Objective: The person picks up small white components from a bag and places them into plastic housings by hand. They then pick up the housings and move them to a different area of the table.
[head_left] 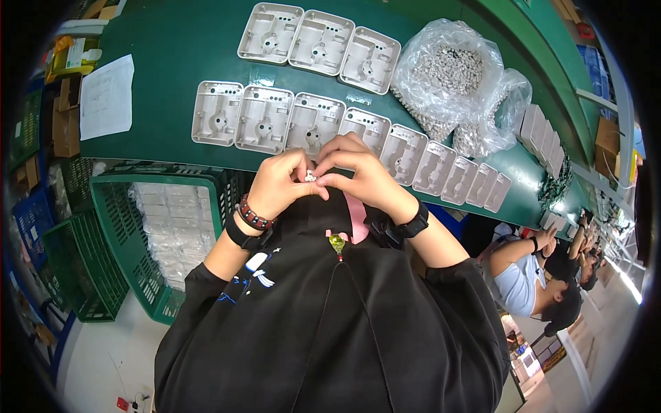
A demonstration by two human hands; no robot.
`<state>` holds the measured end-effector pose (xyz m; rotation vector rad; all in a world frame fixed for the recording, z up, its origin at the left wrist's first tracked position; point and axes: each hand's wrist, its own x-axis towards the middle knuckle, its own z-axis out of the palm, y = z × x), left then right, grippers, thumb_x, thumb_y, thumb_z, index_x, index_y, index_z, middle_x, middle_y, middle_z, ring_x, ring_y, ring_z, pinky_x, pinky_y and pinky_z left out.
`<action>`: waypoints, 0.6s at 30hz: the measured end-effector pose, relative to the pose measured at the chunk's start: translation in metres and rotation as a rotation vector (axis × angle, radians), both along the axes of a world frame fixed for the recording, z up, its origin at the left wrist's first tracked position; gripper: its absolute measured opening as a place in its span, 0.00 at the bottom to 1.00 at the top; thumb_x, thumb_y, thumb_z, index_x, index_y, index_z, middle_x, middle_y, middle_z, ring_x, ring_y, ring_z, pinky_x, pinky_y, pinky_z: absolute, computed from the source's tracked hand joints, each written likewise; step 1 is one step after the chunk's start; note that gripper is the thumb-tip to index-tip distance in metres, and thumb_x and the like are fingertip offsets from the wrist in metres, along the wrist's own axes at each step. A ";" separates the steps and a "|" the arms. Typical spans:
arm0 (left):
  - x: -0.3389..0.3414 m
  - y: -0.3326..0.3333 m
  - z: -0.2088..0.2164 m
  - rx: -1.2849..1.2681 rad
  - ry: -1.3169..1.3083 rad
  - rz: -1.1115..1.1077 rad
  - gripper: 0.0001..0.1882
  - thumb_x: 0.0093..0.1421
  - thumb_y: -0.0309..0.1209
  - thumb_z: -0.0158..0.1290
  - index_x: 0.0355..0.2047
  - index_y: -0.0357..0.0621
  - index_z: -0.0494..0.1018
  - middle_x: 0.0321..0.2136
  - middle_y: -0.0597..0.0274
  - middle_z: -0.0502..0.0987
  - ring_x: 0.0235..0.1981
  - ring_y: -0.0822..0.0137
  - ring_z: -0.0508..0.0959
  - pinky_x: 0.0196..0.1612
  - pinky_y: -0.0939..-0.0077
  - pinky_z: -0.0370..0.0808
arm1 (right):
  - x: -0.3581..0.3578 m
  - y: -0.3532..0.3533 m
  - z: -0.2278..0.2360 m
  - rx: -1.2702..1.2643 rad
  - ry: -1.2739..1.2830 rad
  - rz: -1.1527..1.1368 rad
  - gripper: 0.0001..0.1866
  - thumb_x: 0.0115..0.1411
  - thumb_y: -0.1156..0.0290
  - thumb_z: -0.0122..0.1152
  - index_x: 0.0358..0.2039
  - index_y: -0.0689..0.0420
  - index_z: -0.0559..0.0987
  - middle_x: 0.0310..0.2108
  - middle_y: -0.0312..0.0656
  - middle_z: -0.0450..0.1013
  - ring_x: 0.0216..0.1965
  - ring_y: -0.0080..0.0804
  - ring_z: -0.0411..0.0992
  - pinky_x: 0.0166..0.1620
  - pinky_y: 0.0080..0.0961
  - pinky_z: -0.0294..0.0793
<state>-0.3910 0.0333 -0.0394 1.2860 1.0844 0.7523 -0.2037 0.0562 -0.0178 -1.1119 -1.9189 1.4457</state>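
Your black shirt (392,310) is filling the lower centre of the frame, a pendant (337,242) hanging over it. At the centre, your left hand (279,182) and right hand (361,172) are meeting tip to tip, thumbs and forefingers pinching one small white part (310,177) between them, probably because so tiny a piece is needing support from two sides. You are holding it beside the table's near edge. Beyond it, two rows of housings (265,118) are lying hollow side up, seemingly so their insides are facing you. At the upper right, a clear bag (420,58) of small pale pieces (458,72) is sitting open on the green table (169,62), likely for easy reaching. At the left, a green crate (124,227) is holding wrapped goods (175,227).
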 end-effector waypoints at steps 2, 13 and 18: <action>0.000 0.002 0.006 0.082 0.115 -0.061 0.22 0.39 0.32 0.65 0.14 0.41 0.59 0.18 0.62 0.71 0.16 0.72 0.70 0.20 0.79 0.67 | 0.001 0.002 -0.002 -0.036 0.026 0.024 0.07 0.43 0.72 0.64 0.25 0.55 0.78 0.33 0.36 0.67 0.38 0.33 0.63 0.43 0.26 0.62; 0.002 0.006 -0.001 -0.035 0.235 0.136 0.11 0.51 0.30 0.55 0.29 0.39 0.66 0.22 0.62 0.71 0.24 0.73 0.71 0.27 0.81 0.68 | 0.047 0.019 -0.042 0.387 -0.458 -0.370 0.06 0.40 0.74 0.63 0.20 0.57 0.75 0.36 0.38 0.67 0.40 0.36 0.64 0.42 0.30 0.63; -0.008 0.004 -0.019 -0.172 -0.159 0.297 0.07 0.57 0.26 0.46 0.35 0.38 0.64 0.27 0.61 0.71 0.30 0.73 0.71 0.32 0.82 0.70 | 0.063 0.026 -0.080 0.706 -0.841 -0.122 0.03 0.39 0.72 0.58 0.18 0.55 0.75 0.40 0.36 0.66 0.43 0.34 0.62 0.44 0.29 0.62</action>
